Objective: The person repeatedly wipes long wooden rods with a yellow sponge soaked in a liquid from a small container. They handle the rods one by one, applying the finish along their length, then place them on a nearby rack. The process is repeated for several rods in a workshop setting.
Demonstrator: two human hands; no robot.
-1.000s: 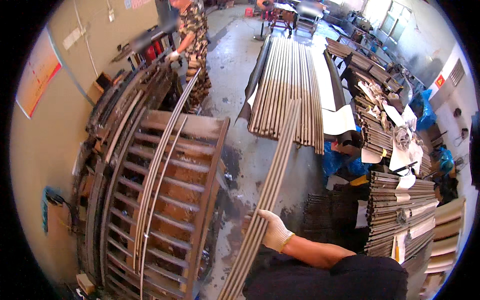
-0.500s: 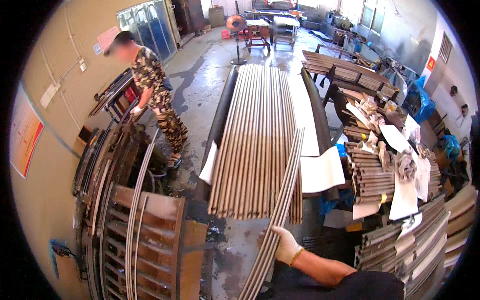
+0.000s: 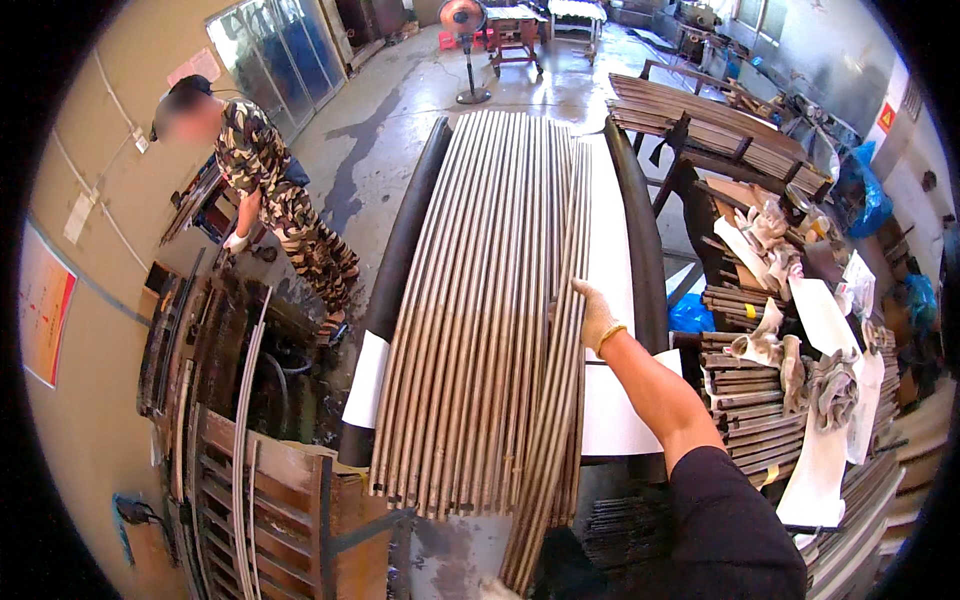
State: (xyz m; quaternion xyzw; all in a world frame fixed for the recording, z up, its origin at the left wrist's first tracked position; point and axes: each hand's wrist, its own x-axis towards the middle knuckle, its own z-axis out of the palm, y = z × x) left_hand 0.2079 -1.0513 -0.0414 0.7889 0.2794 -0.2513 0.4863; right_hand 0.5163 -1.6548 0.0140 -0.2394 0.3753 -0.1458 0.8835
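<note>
My right hand, in a pale knit glove, is closed around a small bundle of long metal rods at about mid-length. The bundle lies at a slight slant over the right side of a wide row of similar rods. Its near end sticks out past the row toward me. By that near end, a blurred bit of my gloved left hand shows at the lower edge, its fingers hidden. White sheets lie beneath and beside the row, on a stand with dark padded sides.
On the left, several thin rods rest on a slatted rack; beyond it a person in camouflage bends over. Rod stacks with gloves and paper stand at right. A fan is at the back.
My right hand has carried the bundle forward and laid it along the row's right side. A bit of my left hand has appeared below. The view has shifted closer to the stand.
</note>
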